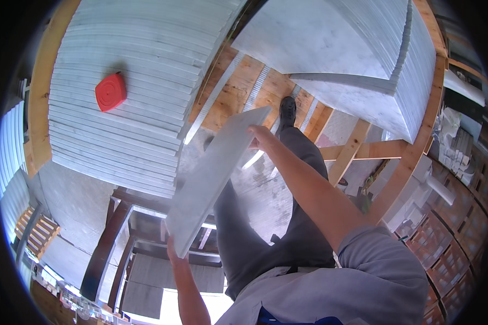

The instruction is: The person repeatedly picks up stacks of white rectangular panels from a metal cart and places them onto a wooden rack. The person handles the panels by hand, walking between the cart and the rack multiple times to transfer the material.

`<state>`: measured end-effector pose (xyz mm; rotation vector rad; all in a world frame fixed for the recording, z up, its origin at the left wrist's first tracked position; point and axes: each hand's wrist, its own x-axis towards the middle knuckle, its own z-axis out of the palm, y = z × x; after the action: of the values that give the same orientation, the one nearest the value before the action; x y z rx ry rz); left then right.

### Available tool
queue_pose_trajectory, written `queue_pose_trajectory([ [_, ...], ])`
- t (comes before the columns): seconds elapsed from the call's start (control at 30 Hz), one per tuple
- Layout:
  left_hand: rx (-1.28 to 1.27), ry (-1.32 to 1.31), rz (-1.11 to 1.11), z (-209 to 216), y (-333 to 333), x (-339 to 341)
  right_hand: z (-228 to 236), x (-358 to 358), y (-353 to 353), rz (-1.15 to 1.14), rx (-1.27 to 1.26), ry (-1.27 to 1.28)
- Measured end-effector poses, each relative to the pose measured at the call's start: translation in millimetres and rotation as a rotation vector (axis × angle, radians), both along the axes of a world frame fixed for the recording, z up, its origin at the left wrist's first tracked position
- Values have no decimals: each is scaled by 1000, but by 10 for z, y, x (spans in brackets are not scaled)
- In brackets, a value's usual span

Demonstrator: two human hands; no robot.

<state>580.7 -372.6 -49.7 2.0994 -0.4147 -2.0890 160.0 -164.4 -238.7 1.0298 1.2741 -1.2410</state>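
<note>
A pale grey-white stone tile (pixel 214 173) is held tilted in front of my legs, off the stacks. My left hand (pixel 176 252) grips its lower near end, with the fingers partly hidden behind it. At the upper far end, my right hand (pixel 261 137) is closed round the edge. To the left of the tile stands a long row of similar tiles (pixel 130 138) packed side by side, their narrow edges facing up. A red, rounded square object like a tape measure case (pixel 110 92) lies on that row.
Large marble tiles (pixel 331 43) stand at the upper right in a wooden frame (pixel 420 157). My shoe (pixel 288 111) is by the crate's wooden slats (pixel 225 97). A dark metal frame (pixel 106 252) is at lower left, and stacked brown boxes (pixel 436 244) are at right.
</note>
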Motion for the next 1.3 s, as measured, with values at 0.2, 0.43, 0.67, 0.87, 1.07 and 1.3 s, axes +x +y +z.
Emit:
queue_pose_trajectory([
  [0.2,-1,-104,-1,464,306,-575,1014,903,-465,198,184,232],
  [0.43,-22,-103,-43,848,913,-1388,2531,1690,-584,86,194,301],
  [0.67,319,357,9,1104,1146,-1602,2622,626,125,234,-38,254],
  [0.87,504,22,126,795,552,-1202,2572,-137,641,145,-186,386],
  [1.07,308,380,-576,-132,622,-1796,2674,-741,1146,7,-54,88],
  [1.3,471,258,-518,51,1127,-2848,2550,-944,1557,-8,-127,58],
])
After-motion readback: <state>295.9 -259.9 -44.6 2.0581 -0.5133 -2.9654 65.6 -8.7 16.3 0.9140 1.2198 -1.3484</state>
